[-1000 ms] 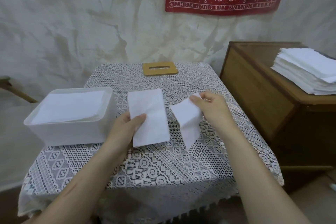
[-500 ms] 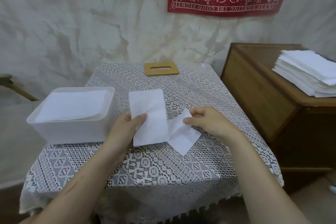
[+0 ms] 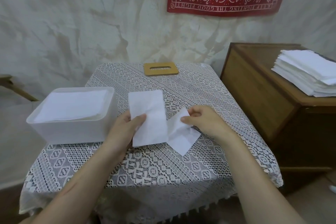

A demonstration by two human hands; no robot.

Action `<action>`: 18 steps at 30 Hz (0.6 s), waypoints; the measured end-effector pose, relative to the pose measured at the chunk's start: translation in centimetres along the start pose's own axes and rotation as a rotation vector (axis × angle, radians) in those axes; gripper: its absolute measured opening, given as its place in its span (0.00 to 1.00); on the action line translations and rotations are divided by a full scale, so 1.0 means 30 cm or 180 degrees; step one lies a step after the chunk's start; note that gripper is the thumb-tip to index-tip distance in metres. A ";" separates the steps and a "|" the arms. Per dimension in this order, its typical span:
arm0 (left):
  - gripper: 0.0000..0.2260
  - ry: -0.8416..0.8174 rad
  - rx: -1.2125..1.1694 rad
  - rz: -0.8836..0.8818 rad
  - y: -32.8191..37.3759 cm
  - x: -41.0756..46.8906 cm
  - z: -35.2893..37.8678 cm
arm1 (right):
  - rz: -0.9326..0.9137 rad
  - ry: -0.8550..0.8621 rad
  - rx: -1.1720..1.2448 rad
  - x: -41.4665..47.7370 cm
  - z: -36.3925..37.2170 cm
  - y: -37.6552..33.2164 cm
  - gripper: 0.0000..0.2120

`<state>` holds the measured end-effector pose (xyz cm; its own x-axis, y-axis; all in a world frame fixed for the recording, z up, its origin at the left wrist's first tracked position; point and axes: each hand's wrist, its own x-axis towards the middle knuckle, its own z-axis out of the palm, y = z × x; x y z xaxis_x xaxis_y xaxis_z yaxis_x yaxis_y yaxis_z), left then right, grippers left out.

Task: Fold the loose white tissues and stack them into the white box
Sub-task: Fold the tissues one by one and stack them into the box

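On the lace-covered table (image 3: pixel 163 169), the left hand (image 3: pixel 125 131) pinched the left edge of a flat white tissue (image 3: pixel 149 118), its thumb on top. The right hand (image 3: pixel 205 122) pinched a creased tissue piece (image 3: pixel 180 136) that touched the flat one's right edge; whether they were one sheet could not be told. The white box (image 3: pixel 72 132) stood just left, holding stacked tissues (image 3: pixel 72 105).

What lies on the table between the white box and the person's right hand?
In the head view, a folded tissue lies between the box and the right hand, which pinches a second tissue; the left hand grips the folded one.
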<state>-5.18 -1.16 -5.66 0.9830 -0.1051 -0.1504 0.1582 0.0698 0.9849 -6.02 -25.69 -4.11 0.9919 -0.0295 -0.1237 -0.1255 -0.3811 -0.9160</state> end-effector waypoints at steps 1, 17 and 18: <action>0.09 -0.0006 0.0007 0.0002 -0.001 0.000 0.000 | -0.0093 0.0060 0.0044 -0.004 0.005 -0.008 0.04; 0.10 -0.0217 -0.0399 -0.0011 -0.003 -0.001 0.043 | -0.0544 0.0499 0.1797 -0.025 0.063 -0.106 0.07; 0.10 -0.0242 -0.0435 -0.0015 -0.004 -0.003 0.050 | -0.0480 0.0568 0.1410 -0.018 0.079 -0.097 0.07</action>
<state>-5.44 -2.63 -5.64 0.9732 -0.1802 -0.1429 0.1790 0.2030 0.9627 -6.23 -22.37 -2.30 0.9828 -0.1765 0.0545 0.0615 0.0345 -0.9975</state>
